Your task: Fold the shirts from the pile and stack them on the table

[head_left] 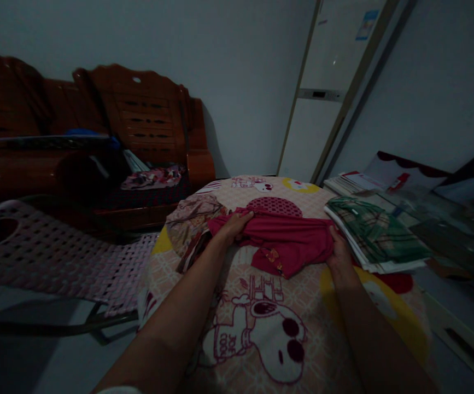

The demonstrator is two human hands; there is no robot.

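Note:
A dark pink garment [290,235] lies stretched sideways over the cartoon-print cloth [237,284] on a round surface. On its lower edge shows a small patch of orange-yellow print. My left hand [238,225] grips the garment near its left part, thumb on top. At the right end, my right hand [339,249] has its fingers closed round the edge, partly hidden by the fabric. To the left of my left hand sits a crumpled patterned garment [198,219]. Folded green plaid cloth [374,227] lies just right of my right hand, over white layers.
At left stands a woven pink lounge chair [68,251] with a metal frame. Behind it is a carved wooden sofa [146,115] holding a floral cloth [154,178]. A tall white air conditioner [319,93] stands at the back. A glass-topped table [454,219] fills the right.

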